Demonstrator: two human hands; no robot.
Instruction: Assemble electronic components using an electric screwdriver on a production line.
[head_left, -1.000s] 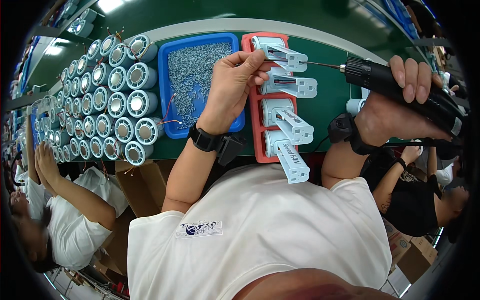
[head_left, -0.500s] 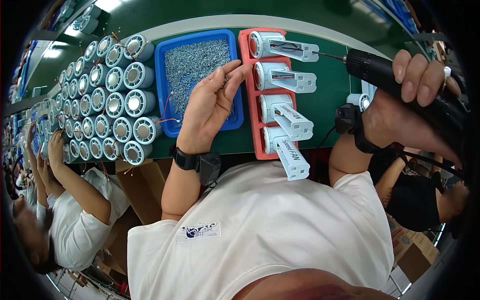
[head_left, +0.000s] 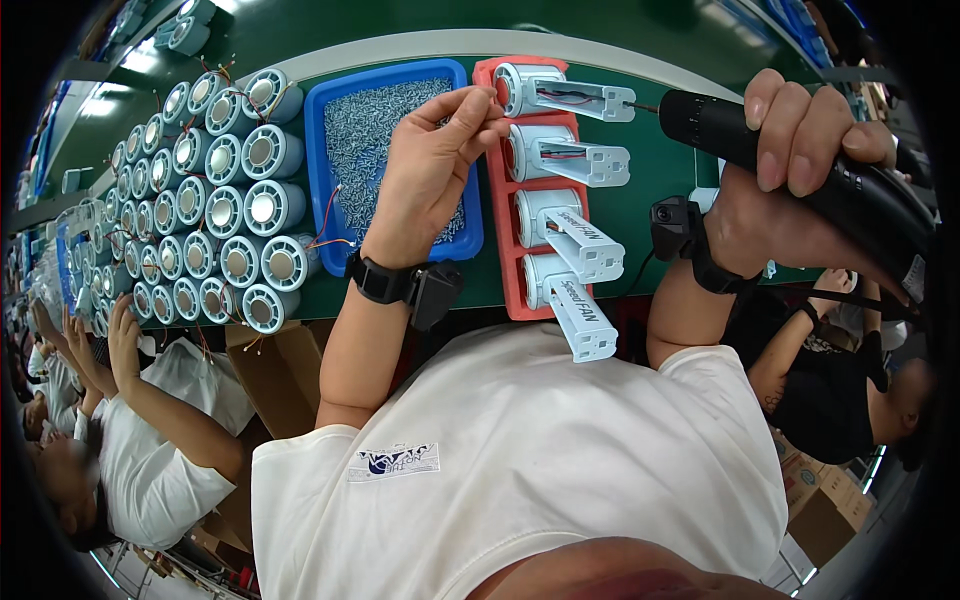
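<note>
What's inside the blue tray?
Small silvery screws fill much of the blue tray. The left hand hides part of its right side; whatever lies beneath the top screws can't be seen.

Bare left hand point(head_left: 432, 172): thumb pinched to forefinger, forearm reaching forward, elbow bent. Bare right hand point(head_left: 785, 215): fingers curled in grip, elbow likewise bent.

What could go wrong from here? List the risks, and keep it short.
The driver in the right hand could slip at the end of the top unit. Its bit might nick the exposed wires. The left hand, partly over the tray, might scatter screws.
</note>
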